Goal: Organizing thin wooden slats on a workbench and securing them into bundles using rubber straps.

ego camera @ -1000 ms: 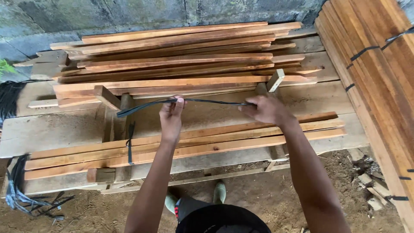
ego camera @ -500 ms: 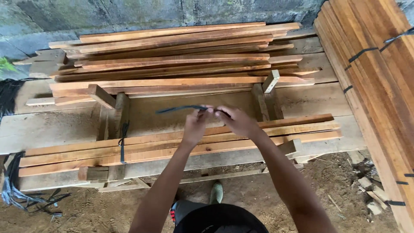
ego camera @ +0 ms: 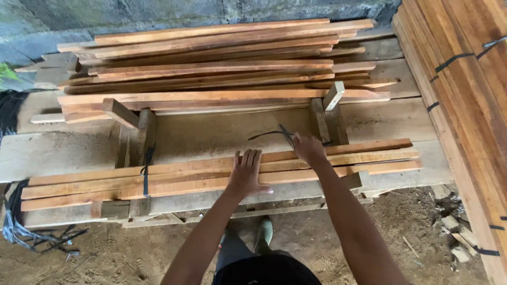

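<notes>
Left hand [ego camera: 246, 173] lies flat, fingers spread and extended, palm pressed on the near bundle of wooden slats [ego camera: 211, 177] resting across the workbench [ego camera: 63, 148]. Right hand [ego camera: 309, 149] is closed in a pinch on a black strap [ego camera: 274, 134], whose loose ends rise and curl just beyond the bundle, near the right upright block [ego camera: 332, 97]. A second black strap [ego camera: 145, 177] already wraps the bundle toward its left end. A larger slat pile [ego camera: 211, 63] sits behind.

Black strap [ego camera: 274, 133]; bundled reddish slats [ego camera: 211, 174]
</notes>
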